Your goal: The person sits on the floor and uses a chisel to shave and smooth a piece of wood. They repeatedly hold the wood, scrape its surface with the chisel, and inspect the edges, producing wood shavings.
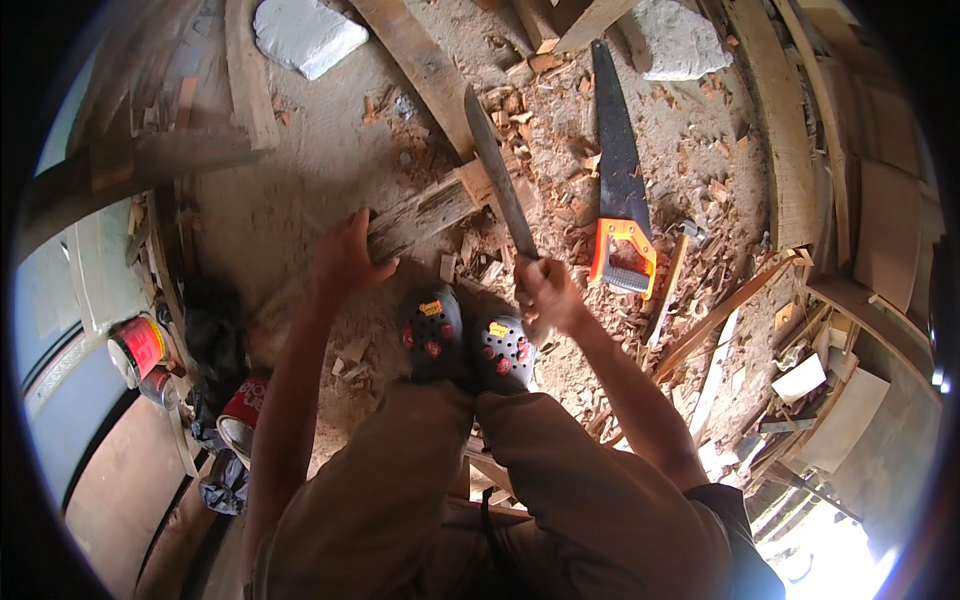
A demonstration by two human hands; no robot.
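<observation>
My right hand (548, 292) is closed round the handle of a machete (503, 180), its long dark blade pointing up and away to the left. The blade lies across the far end of a rough, weathered block of wood (425, 217), where paler wood shows; whether it touches cannot be told. At the near left end of this block, my left hand (352, 255) grips it with thumb and fingers apart round the end. Beyond the block a longer plank (425, 70) runs diagonally, close to the blade. Wood chips (515, 110) lie scattered around.
A handsaw with an orange handle (622, 258) lies at right, beside a hammer (684, 235). Two pale stones (305, 38) sit at the back. Cans (138, 350) and black plastic (225, 485) stand at left. Boards (785, 120) line the right side. My clogs (432, 335) are just below the block.
</observation>
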